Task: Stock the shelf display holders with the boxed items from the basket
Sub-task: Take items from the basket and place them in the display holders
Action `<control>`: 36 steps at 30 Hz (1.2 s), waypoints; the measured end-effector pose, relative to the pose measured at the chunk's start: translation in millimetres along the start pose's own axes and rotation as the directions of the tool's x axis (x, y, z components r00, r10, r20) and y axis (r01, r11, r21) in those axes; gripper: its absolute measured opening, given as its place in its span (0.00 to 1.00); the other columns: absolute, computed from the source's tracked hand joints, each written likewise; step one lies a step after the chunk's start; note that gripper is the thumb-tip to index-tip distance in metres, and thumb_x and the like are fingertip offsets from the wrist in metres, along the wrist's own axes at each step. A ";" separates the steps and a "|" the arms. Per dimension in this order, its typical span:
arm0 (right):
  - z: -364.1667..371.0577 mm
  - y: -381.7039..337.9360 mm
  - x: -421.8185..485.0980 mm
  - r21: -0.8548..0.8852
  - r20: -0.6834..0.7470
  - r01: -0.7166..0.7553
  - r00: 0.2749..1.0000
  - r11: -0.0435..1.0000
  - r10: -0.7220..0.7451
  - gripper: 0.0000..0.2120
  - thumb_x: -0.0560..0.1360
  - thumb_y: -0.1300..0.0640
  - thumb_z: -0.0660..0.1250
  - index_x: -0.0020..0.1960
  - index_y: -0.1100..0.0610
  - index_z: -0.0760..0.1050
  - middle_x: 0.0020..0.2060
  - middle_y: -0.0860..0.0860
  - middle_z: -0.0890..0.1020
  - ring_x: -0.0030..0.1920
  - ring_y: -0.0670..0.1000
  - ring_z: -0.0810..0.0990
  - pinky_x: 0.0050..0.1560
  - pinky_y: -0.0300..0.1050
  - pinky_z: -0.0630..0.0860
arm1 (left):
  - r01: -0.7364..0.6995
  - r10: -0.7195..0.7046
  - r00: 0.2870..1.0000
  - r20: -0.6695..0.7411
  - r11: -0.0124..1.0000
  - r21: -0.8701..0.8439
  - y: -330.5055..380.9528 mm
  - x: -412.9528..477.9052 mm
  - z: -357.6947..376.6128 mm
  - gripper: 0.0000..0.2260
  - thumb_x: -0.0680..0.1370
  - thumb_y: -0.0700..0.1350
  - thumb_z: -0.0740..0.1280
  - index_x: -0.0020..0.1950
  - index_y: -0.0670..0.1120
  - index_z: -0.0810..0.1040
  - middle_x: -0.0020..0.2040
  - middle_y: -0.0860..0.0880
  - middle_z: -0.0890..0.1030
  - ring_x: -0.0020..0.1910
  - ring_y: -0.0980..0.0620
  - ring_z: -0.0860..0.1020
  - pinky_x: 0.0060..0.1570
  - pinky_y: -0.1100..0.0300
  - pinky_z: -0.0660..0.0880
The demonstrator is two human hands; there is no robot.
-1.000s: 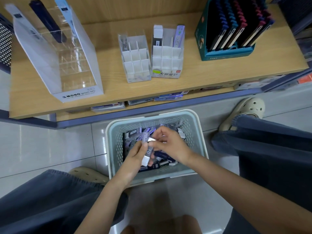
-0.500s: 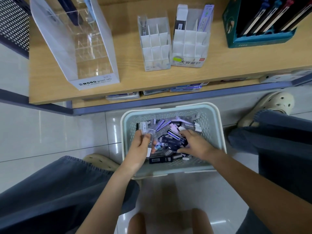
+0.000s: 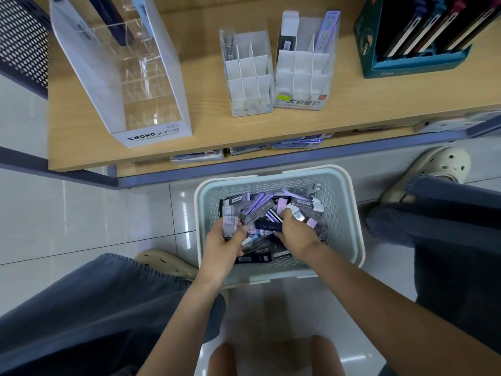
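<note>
The left hand (image 3: 226,244) holds a clear box (image 3: 230,225); the right hand (image 3: 296,236) digs in the basket (image 3: 349,213), grip unclear. Best pick a matching one.

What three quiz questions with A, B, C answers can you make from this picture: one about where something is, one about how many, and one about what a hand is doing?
1. Where is the basket?
A. on the floor, in front of the shelf
B. on top of the shelf
C. on a chair

2. How many small holders with white dividers stand on the shelf?
A. one
B. two
C. five

3. What is the left hand doing?
A. pressing on the floor
B. touching the shelf
C. holding a small clear box

Answers:
1 A, the basket sits on the floor just below the shelf edge.
2 B, two of them stand side by side in the middle of the shelf.
3 C, its fingers are curled round the box, over the basket.
</note>
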State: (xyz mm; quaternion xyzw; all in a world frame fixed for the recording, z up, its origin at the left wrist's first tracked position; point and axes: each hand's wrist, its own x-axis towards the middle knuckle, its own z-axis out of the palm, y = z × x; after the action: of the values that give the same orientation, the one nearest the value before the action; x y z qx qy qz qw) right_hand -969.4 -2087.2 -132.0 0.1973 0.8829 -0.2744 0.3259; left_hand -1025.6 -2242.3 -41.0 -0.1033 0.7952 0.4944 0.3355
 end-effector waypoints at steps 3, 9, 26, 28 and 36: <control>-4.2 -5.2 1.7 0.078 -0.028 -0.044 0.999 0.996 0.046 0.30 0.76 0.43 0.65 0.67 0.60 0.57 0.60 0.58 0.74 0.54 0.59 0.79 0.39 0.46 0.70 | 0.028 -0.028 0.999 -0.022 1.000 -0.014 -5.7 -1.3 -1.6 0.10 0.79 0.44 0.64 0.56 0.39 0.74 0.27 0.48 0.71 0.23 0.60 0.70 0.28 0.77 0.68; -5.8 -21.5 8.7 0.321 -0.048 -0.219 0.968 0.921 0.247 0.29 0.77 0.51 0.65 0.68 0.64 0.56 0.55 0.61 0.78 0.50 0.59 0.80 0.44 0.50 0.74 | 0.044 -0.047 0.998 -0.044 0.997 -0.057 -7.7 -5.9 -3.5 0.10 0.79 0.42 0.64 0.56 0.38 0.74 0.29 0.47 0.71 0.27 0.55 0.71 0.28 0.77 0.68; -63.0 -12.2 -30.3 0.370 0.076 -0.122 0.992 0.921 0.101 0.18 0.77 0.56 0.66 0.61 0.66 0.68 0.54 0.61 0.79 0.53 0.62 0.79 0.53 0.51 0.77 | 0.124 -0.117 0.992 0.042 0.917 -0.379 -12.1 -27.7 22.1 0.03 0.79 0.33 0.61 0.47 0.39 0.69 0.38 0.41 0.78 0.27 0.53 0.81 0.34 0.60 0.81; -69.4 -21.8 -43.5 0.449 0.009 -0.051 0.999 0.892 0.053 0.16 0.76 0.57 0.67 0.59 0.66 0.70 0.51 0.59 0.80 0.47 0.60 0.81 0.43 0.44 0.79 | 0.074 -0.083 0.997 0.001 0.887 -0.455 -8.5 -36.9 27.4 0.05 0.78 0.32 0.61 0.47 0.41 0.69 0.42 0.39 0.78 0.30 0.54 0.81 0.37 0.61 0.81; -78.9 -65.5 -94.4 0.697 -0.226 0.198 0.973 0.690 -0.051 0.10 0.76 0.60 0.67 0.55 0.60 0.71 0.41 0.51 0.78 0.35 0.45 0.80 0.38 0.38 0.80 | 0.002 -0.083 0.993 -0.078 0.698 -0.716 14.2 -57.6 30.4 0.09 0.80 0.40 0.60 0.60 0.41 0.71 0.50 0.41 0.80 0.43 0.52 0.81 0.49 0.57 0.79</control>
State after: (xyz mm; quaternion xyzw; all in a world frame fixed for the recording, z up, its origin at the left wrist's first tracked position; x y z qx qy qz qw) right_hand -973.8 -2105.3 6.2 0.2725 0.7450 -0.5971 0.1194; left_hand -976.1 -2219.0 -2.9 -0.2695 0.5548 0.7502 0.2384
